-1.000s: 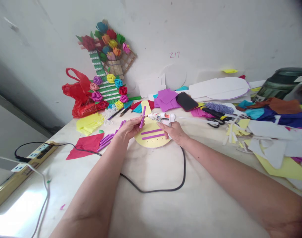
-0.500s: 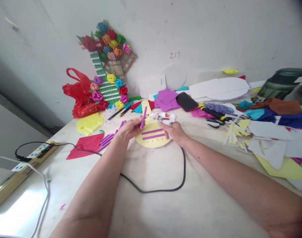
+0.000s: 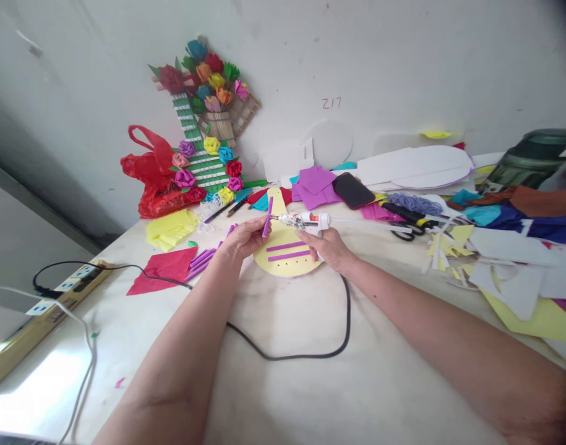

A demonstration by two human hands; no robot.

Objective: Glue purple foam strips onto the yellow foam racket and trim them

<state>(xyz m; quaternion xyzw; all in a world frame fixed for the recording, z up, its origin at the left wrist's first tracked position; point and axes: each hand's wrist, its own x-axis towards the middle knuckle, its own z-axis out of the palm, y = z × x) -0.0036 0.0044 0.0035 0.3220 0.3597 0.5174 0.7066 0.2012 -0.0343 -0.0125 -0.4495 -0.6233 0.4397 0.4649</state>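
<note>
My left hand pinches a purple paper stick, held nearly upright. Closed round the handle of a white hot glue gun is my right hand. The gun's nozzle points left and meets the stick, or comes very close to it. A clear glue stick juts from its back. Below both hands lies a yellow guitar-shaped card with two purple strips across it and a row of small holes. More purple paper sticks lie left of my left hand, partly behind my forearm.
A black cord loops across the table toward a power strip at the left. Paper flowers and a red plastic bag stand by the wall. A phone, scissors and paper scraps lie to the right.
The purple stick stands slightly more upright and lower against the nozzle. Both hands keep their holds, and the whole view has shifted slightly.
</note>
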